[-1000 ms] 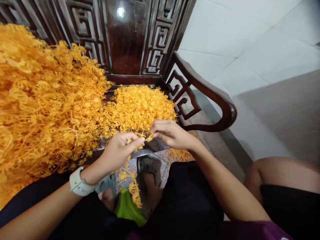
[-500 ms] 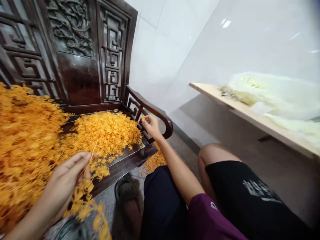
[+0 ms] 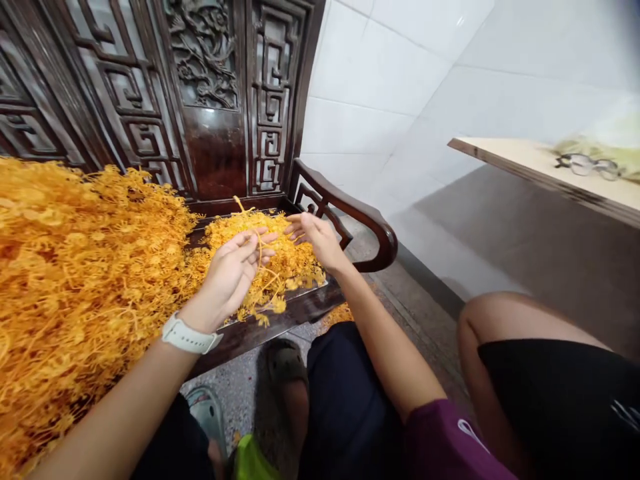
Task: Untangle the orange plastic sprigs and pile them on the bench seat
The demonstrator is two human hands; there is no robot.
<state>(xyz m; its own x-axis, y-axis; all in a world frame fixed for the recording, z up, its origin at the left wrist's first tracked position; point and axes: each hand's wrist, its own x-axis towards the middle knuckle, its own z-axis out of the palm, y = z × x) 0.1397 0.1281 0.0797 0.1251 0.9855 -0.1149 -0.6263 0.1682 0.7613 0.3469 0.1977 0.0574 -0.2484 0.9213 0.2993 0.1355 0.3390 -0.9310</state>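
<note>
Holding, left hand (image 3: 233,270): one thin orange stem (image 3: 259,248), pinched between my thumb and forefinger, my remaining fingers loosely extended. The stem is over the near left part of the small pile; orange sprigs hang below my fingers, though I cannot tell which join it.

Right hand (image 3: 323,241): fingers outstretched and slightly parted, thumb uppermost, above the right part of the pile, just apart from my left hand.

Small pile (image 3: 300,263): orange flower heads, on the right end of the bench seat.

Large heap (image 3: 90,300): orange stems and flowers, left of the small pile, its edge meeting it.

Loose piece (image 3: 243,205): orange, at the pile's far edge; whether it touches, I cannot tell.

Bench (image 3: 285,317): dark wood, carved backrest (image 3: 215,150) on the far side, curved armrest (image 3: 383,237) on the right.

Watch (image 3: 187,335): pale strap, my left wrist.

Sleeve (image 3: 450,440): purple, my right arm.

Floor (image 3: 240,360): speckled, orange scraps (image 3: 337,315) below the bench's right end.

Board (image 3: 500,155): pale wood, far right, bearing glasses (image 3: 587,165).

Knee (image 3: 510,317): another person's, bent, near right.
</note>
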